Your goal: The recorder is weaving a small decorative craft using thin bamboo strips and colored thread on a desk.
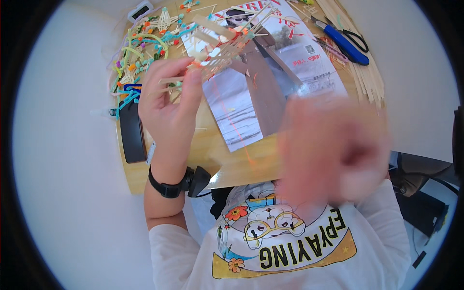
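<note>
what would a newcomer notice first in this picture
Probably the right hand, a big blur right of centre. Next might come the stick model, pinched in the left hand at upper left of centre, then the cartoon shirt at the bottom.

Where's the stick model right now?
Head view, upper centre: the stick model is held in the left hand, overlapping the upper-left part of the magazine from this angle.
</note>
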